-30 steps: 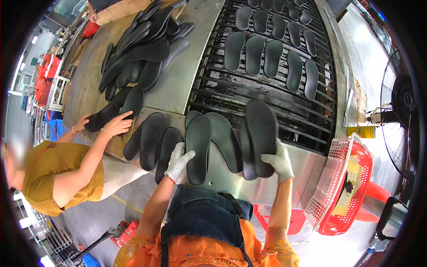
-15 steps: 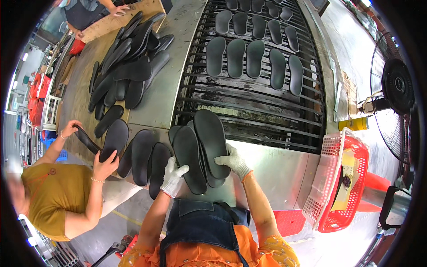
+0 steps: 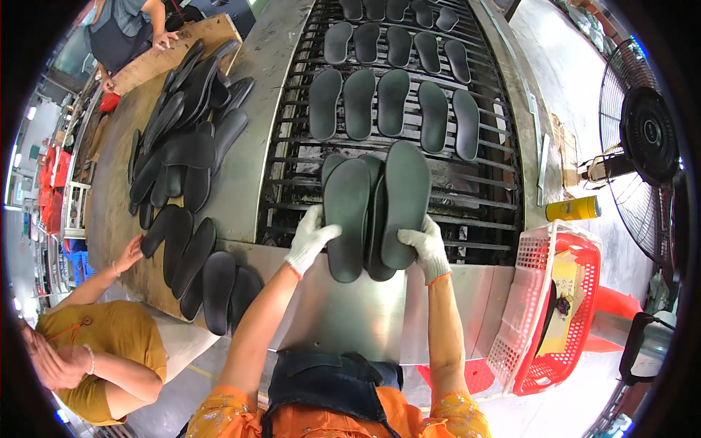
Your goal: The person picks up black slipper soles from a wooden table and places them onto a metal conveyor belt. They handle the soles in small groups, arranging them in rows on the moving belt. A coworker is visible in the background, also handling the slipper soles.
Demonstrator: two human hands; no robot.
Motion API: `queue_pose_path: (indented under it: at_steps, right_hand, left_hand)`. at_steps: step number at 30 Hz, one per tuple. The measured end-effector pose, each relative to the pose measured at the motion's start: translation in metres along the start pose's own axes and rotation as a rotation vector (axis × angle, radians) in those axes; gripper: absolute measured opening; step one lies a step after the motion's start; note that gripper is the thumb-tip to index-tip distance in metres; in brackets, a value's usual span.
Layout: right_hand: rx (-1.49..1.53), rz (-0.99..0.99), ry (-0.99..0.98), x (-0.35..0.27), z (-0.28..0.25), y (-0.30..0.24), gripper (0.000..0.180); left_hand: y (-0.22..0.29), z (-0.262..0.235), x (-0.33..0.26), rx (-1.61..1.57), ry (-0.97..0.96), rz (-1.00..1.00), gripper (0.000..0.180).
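Observation:
Both my hands wear white knit gloves and hold a bunch of black insoles [image 3: 347,212] between them, over the near end of the slatted metal conveyor [image 3: 467,197]. My left hand [image 3: 312,238] grips the bunch's left edge, thumb lying on top. My right hand [image 3: 426,247] is closed on the rightmost insole [image 3: 407,197], its thumb across the lower part. Several insoles overlap in the bunch, so the rear ones are partly hidden. Farther up the slats, rows of insoles [image 3: 393,102] lie side by side.
A heap of black insoles [image 3: 182,139] covers part of the table at left, with more [image 3: 219,292] along its near edge. A co-worker in a mustard shirt [image 3: 109,350] stands at left, another person far left. Right are a red basket [image 3: 566,321], yellow can [image 3: 574,209] and fan [image 3: 646,139].
My hands have carried the insoles forward and right, from the steel edge to over the slats, and the bunch has spread. The co-worker has let go of the insoles they held.

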State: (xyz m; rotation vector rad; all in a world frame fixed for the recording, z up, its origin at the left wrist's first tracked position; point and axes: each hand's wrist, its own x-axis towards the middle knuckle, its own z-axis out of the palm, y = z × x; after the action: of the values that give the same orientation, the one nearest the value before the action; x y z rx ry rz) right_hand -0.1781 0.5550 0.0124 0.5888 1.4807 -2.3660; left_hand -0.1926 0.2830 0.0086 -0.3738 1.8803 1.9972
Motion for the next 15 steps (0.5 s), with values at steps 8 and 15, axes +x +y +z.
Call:
queue_pose_path:
  at_steps: [8, 15]
  right_hand:
    - [-0.135, 0.034, 0.262, 0.056, -0.069, -0.012, 0.040]
    - [-0.228, -0.046, 0.366, 0.056, -0.110, -0.017, 0.037]
  left_hand:
    - [-0.031, 0.014, 0.075, 0.154, 0.150, -0.113, 0.029]
    - [-0.012, 0.010, 0.066, 0.066, 0.178, -0.168, 0.028]
